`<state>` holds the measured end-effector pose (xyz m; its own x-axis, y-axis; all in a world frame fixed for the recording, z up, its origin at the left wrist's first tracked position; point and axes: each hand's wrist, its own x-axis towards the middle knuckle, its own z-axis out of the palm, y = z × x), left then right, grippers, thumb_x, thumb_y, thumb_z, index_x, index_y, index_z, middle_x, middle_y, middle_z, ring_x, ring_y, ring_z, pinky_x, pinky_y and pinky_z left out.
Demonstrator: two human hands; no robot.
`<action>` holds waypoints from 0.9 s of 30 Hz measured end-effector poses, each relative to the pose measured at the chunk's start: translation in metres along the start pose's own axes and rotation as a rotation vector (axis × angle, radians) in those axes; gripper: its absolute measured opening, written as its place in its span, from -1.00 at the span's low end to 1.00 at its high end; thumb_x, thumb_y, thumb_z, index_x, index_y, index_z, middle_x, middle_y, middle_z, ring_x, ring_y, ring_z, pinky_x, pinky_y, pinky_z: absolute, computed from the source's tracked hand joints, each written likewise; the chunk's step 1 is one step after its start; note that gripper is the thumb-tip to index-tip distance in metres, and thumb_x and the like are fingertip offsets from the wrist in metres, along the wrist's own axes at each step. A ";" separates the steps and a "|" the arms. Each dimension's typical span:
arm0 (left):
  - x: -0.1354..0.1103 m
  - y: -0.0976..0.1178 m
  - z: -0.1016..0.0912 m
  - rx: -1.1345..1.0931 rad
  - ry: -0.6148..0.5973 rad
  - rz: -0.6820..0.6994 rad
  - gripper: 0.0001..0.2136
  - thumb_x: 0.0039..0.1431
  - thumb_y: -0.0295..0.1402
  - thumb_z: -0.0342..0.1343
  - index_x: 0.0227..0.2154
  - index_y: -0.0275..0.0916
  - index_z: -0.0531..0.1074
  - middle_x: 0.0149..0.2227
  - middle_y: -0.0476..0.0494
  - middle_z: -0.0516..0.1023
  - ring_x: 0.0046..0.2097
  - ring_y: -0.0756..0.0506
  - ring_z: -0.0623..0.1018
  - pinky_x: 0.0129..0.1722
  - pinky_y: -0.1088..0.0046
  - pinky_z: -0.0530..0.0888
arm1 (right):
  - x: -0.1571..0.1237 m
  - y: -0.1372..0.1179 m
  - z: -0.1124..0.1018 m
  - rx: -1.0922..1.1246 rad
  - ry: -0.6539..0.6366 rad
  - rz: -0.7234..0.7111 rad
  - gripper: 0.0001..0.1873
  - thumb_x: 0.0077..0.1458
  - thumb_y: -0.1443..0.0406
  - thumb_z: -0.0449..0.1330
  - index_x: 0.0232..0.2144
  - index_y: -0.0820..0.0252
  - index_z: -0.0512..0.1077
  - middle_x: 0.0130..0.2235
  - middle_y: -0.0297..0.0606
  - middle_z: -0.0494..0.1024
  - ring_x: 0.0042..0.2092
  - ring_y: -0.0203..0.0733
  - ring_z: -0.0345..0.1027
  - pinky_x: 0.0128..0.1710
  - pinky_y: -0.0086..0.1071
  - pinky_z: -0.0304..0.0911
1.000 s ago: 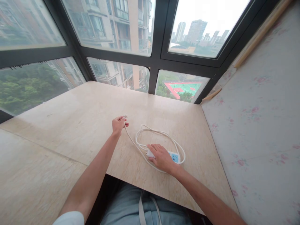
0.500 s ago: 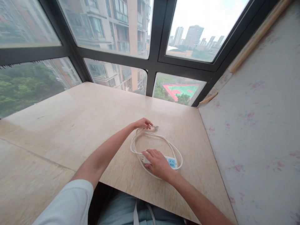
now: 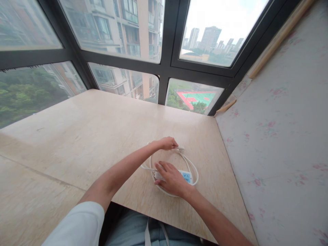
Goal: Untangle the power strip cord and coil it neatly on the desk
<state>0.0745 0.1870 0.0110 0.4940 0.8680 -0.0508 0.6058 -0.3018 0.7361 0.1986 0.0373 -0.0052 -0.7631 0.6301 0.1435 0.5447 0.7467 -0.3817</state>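
A white power strip (image 3: 186, 177) with blue socket panels lies near the front of the stone-patterned ledge. My right hand (image 3: 170, 178) is over its left part, with the thumb on the near side and the fingers on the far side, hiding much of it. White cord (image 3: 194, 165) loops loosely around the strip. Just beyond the strip, my left hand (image 3: 169, 143) pinches the cord's end close behind the plug (image 3: 180, 149), which points right, at the far side of the loop. My left forearm crosses over part of the coil.
The beige ledge (image 3: 107, 126) runs back to dark-framed windows (image 3: 165, 68). On the right stands a wall (image 3: 276, 153) with floral paper, peeling near the window corner. A seam (image 3: 43, 173) crosses the ledge at left. My lap is below the front edge.
My left hand has moved right and slightly nearer, carrying the plug and drawing the cord along the far side of the coil. The right hand has stayed on the power strip.
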 end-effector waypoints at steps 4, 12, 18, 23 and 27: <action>-0.022 -0.004 -0.015 0.117 0.063 0.076 -0.74 0.10 -0.43 0.15 -0.13 -0.27 0.55 0.00 -0.29 0.51 0.07 -0.20 0.44 0.11 0.30 0.26 | -0.005 0.023 -0.024 0.014 0.141 0.065 -0.38 0.24 0.09 0.07 0.24 0.29 0.14 0.19 0.06 0.28 0.22 0.02 0.12 0.18 -0.05 0.12; -0.150 0.017 0.008 0.111 0.883 -0.282 -0.66 0.21 -0.23 0.04 0.00 -0.26 0.35 -0.07 -0.28 0.46 -0.04 -0.18 0.47 0.02 0.23 0.39 | 0.052 0.083 -0.052 -0.243 -0.032 0.183 -0.30 0.07 0.31 0.19 0.23 0.39 0.13 0.25 0.08 0.18 0.28 0.03 -0.01 0.25 -0.10 -0.03; -0.185 0.039 0.084 0.218 0.901 -0.567 -0.27 0.00 -0.01 0.20 0.13 -0.39 0.15 0.06 -0.50 0.29 0.13 -0.39 0.33 0.04 0.04 0.36 | 0.079 0.097 -0.044 -0.297 -0.268 0.245 -0.65 0.13 0.29 0.12 -0.03 0.27 0.39 -0.07 0.00 0.48 -0.03 0.01 0.37 -0.09 -0.21 0.25; -0.172 0.028 0.087 0.319 0.831 -0.589 -0.27 0.03 -0.11 0.20 0.16 -0.49 0.14 0.23 -0.61 0.11 0.27 -0.45 0.14 0.15 0.02 0.25 | 0.045 0.112 -0.042 -0.264 -0.251 0.318 -0.76 0.21 0.34 0.02 -0.12 0.23 0.41 -0.13 -0.06 0.51 -0.09 -0.06 0.40 -0.15 -0.30 0.21; -0.174 0.018 0.084 0.302 0.685 -0.526 -0.39 0.15 -0.23 0.05 0.19 -0.52 0.13 0.20 -0.56 0.23 0.26 -0.37 0.20 0.18 0.09 0.23 | 0.013 0.121 -0.041 -0.182 -0.138 0.382 -0.73 0.29 0.24 -0.02 -0.12 0.23 0.40 -0.13 -0.08 0.51 -0.10 -0.10 0.39 -0.16 -0.34 0.17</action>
<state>0.0514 -0.0023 -0.0236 -0.3117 0.9378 0.1529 0.8331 0.1923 0.5187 0.2690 0.1443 -0.0124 -0.5274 0.8432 -0.1043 0.8398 0.4987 -0.2148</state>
